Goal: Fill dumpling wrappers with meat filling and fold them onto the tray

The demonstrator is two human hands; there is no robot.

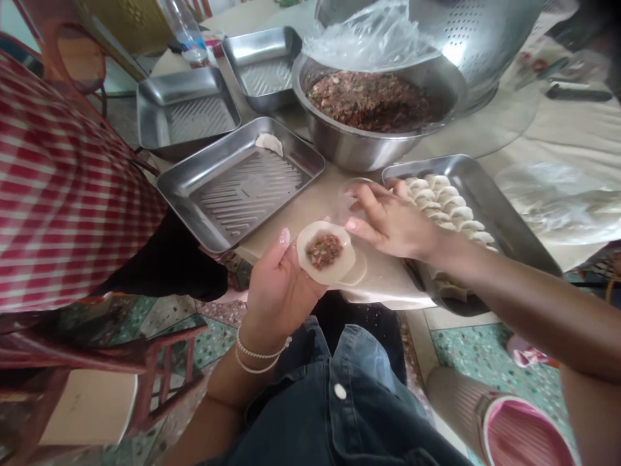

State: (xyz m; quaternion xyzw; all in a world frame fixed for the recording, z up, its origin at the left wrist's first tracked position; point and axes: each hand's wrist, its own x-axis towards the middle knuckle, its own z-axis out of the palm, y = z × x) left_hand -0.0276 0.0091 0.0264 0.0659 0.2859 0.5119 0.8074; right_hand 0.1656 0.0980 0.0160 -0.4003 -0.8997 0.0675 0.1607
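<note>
My left hand (274, 285) cups a round dumpling wrapper (326, 254) with a dab of minced filling in its middle. My right hand (388, 220) hovers just right of the wrapper, fingers stretched out over a small clear cup (350, 194) on the table, holding nothing that I can see. Behind it a steel tray (509, 220) carries rows of folded dumplings (449, 204). A large steel bowl (349, 145) holds the meat filling (371, 100).
A steel tray (194, 188) with one dumpling (269, 142) lies left of centre, two more trays (187, 110) behind it. A person in a red checked top (63, 194) sits at left. A colander (480, 39), plastic wrap, wrappers in plastic (557, 200) and a pink bin (524, 433) are at right.
</note>
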